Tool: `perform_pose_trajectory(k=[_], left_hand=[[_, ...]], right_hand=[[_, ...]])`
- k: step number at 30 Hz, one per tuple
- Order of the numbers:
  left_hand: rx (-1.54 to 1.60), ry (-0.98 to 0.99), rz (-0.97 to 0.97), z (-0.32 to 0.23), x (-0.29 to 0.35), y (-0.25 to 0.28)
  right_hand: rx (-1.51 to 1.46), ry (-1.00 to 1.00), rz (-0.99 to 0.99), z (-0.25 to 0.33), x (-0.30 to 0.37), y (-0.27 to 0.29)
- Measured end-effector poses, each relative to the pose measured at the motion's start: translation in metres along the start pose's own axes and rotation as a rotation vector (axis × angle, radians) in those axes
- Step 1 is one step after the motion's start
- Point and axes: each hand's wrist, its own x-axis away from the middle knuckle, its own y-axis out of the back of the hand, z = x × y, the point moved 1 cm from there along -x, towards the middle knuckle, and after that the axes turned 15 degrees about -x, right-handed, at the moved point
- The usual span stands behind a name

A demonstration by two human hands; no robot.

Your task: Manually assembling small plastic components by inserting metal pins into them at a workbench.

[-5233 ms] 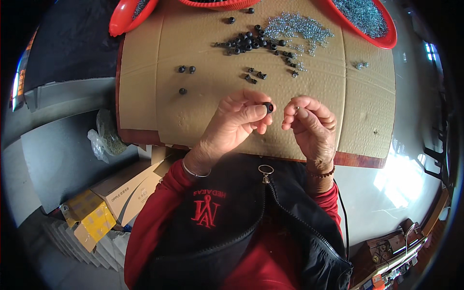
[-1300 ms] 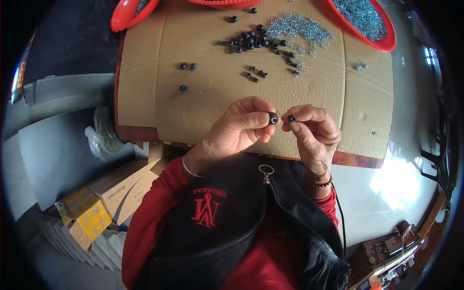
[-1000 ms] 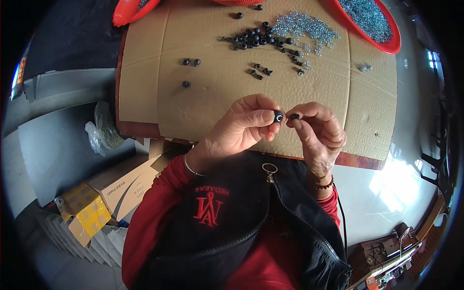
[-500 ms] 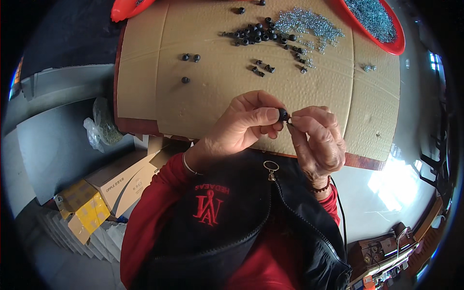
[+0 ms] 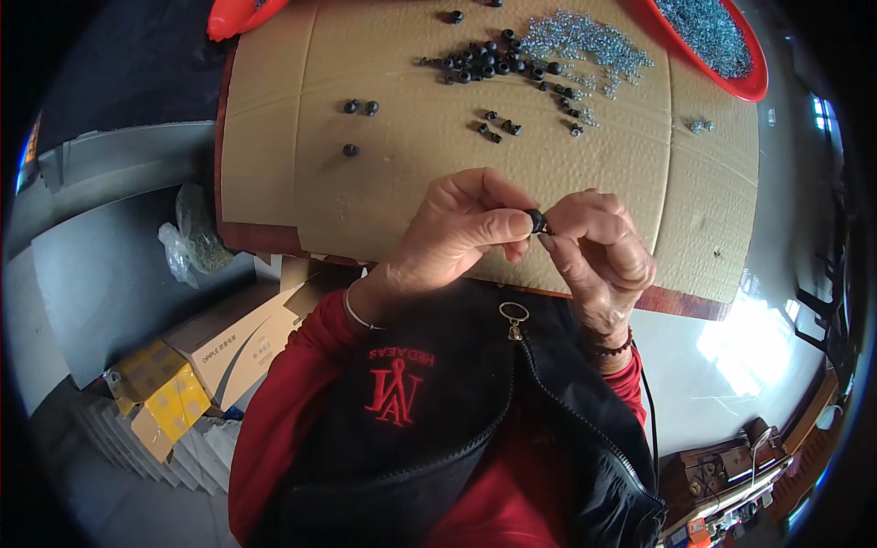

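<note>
My left hand (image 5: 464, 222) pinches a small round black plastic piece (image 5: 536, 220) between thumb and forefinger, above the near edge of the cardboard. My right hand (image 5: 603, 242) meets it from the other side, thumb and fingertips pressed together against the black piece. Whatever is between the right fingertips is too small and too covered to name. Farther off lies a pile of similar black pieces (image 5: 489, 64), beside a spread of small shiny metal parts (image 5: 585, 46). Several smaller black pieces (image 5: 496, 128) lie between that pile and my hands.
A flat cardboard sheet (image 5: 411, 146) covers the table. Three round black pieces (image 5: 351, 107) sit at its left. A red dish (image 5: 754, 84) of metal parts stands far right, another red container (image 5: 219, 26) far left. Cartons (image 5: 228, 342) and a plastic bag (image 5: 201, 228) are left of the table.
The right fingers have closed in against the black piece, which has turned slightly in the left pinch. The parts on the cardboard stay where they were.
</note>
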Motion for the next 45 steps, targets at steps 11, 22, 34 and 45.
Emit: perform_pose_trajectory(k=[11, 22, 34, 45], left_hand=[[-0.146, -0.06, -0.023, -0.008, 0.001, 0.005], [-0.114, -0.004, -0.037, -0.006, 0.003, 0.009], [-0.146, 0.242, 0.174, -0.029, 0.006, 0.012], [-0.047, 0.291, 0.295, 0.008, 0.027, 0.022]], right_hand=[[0.024, -0.006, 0.094, -0.003, -0.002, 0.001], [0.087, -0.003, 0.084, 0.0, 0.001, -0.002], [-0.207, -0.255, 0.492, -0.002, -0.02, 0.003], [-0.129, -0.181, 0.542, -0.005, 0.009, -0.007]])
